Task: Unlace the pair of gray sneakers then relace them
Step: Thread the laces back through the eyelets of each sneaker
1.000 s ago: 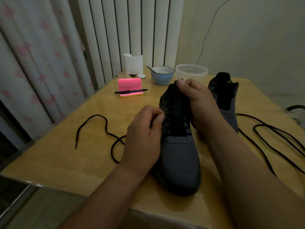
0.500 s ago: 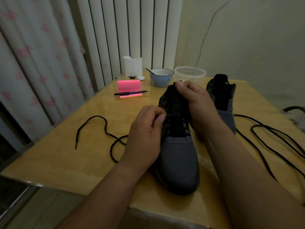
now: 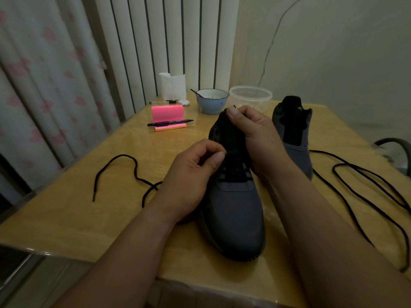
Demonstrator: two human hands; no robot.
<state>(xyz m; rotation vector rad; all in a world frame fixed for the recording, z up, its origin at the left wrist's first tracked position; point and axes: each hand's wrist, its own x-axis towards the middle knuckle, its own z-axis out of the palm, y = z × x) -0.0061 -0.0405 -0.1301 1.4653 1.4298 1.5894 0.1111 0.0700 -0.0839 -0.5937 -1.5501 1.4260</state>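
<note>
A gray sneaker (image 3: 235,214) stands toe toward me in the middle of the wooden table (image 3: 73,210). My left hand (image 3: 191,176) pinches the tip of a black lace at the shoe's left eyelets. That lace (image 3: 117,161) trails off to the left across the table. My right hand (image 3: 258,134) grips the black tongue and collar of the shoe from the right. The second gray sneaker (image 3: 293,136) stands behind, with no lace in it. A second black lace (image 3: 364,181) lies in loops at the right.
At the back of the table stand a blue bowl (image 3: 212,102) with a spoon, a clear plastic container (image 3: 250,97), a white tissue roll (image 3: 173,85) and a pink sticky-note block (image 3: 168,117) with a black pen on it. A chair back (image 3: 393,143) shows at right.
My right hand has lifted slightly along the tongue. The left hand's fingers have stayed pinched at the left eyelets with little movement.
</note>
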